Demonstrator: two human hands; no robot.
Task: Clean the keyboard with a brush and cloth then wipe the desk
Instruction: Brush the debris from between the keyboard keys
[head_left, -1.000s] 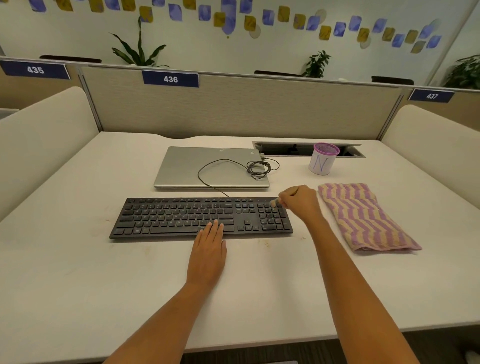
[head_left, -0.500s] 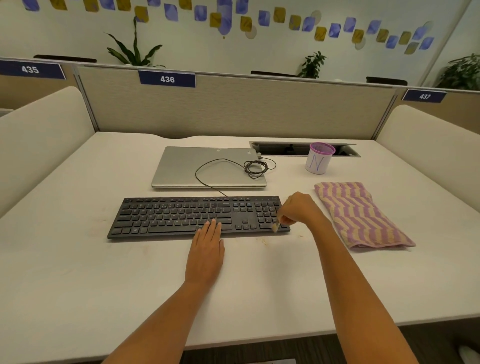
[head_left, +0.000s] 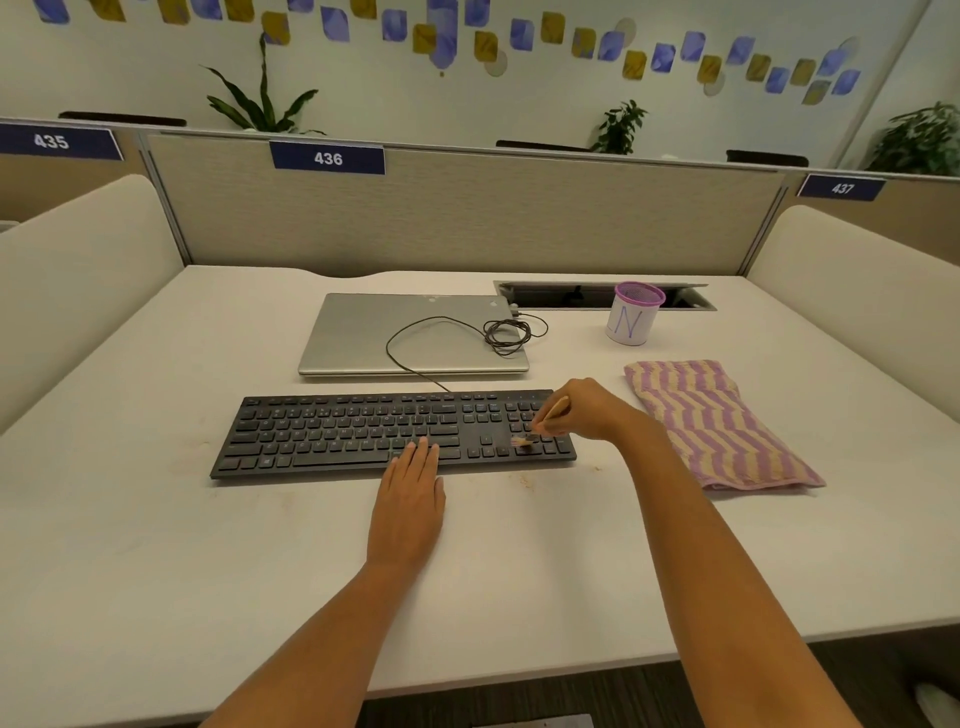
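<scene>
Faces pale wall (head_left: 571, 93) patterned with blue and yellow shapes above beige fabric partition (head_left: 467, 218). Overlooks wide white desk (head_left: 156, 571), closed silver laptop (head_left: 374, 332), flat black keyboard (head_left: 337, 436), striped purple-and-tan cloth (head_left: 727, 431) lying to its right. Rests left hand (head_left: 410, 499) flat on keyboard's near edge; pinches small wooden brush (head_left: 555, 406) in right hand (head_left: 587, 410), bristles touching number keys.

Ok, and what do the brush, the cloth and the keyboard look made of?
Brush: tan handle, seemingly wood, pale bristles of unclear fibre.
Cloth: soft woven or knitted fabric, ribbed purple-and-tan stripes.
Keyboard: matte black, likely plastic; no glare on keys.
</scene>
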